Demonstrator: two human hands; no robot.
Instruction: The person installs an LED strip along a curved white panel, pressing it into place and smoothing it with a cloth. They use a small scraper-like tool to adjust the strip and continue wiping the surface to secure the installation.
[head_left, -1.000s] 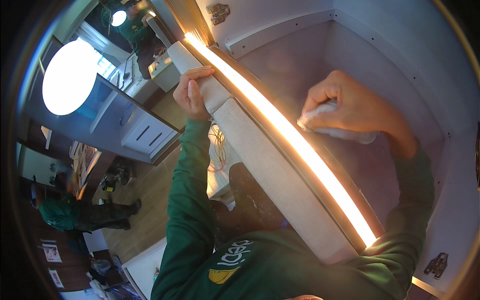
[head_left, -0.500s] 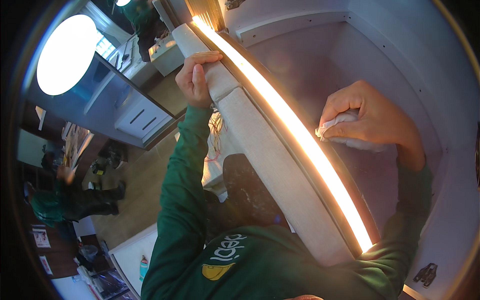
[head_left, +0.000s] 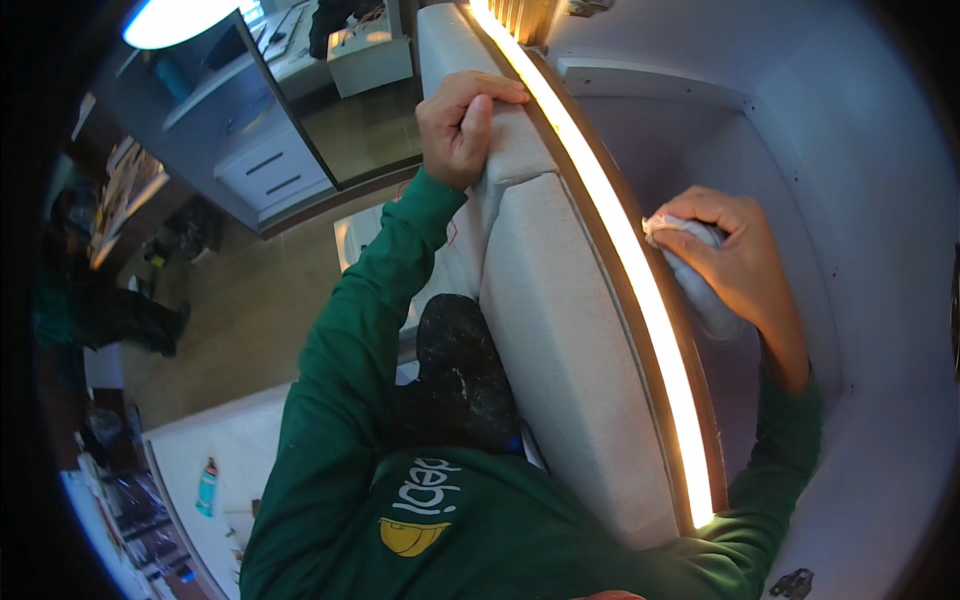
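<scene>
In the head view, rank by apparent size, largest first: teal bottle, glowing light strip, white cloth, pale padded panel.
1. pale padded panel
2. glowing light strip
3. white cloth, partly hidden by the right hand
4. teal bottle

Green long-sleeved top [head_left: 520, 535] over dark trousers [head_left: 455, 370].
White lettering [head_left: 428, 488] and a yellow helmet-shaped emblem [head_left: 415, 538] mark its front; pale specks [head_left: 462, 372] dot the trouser cloth.
</scene>
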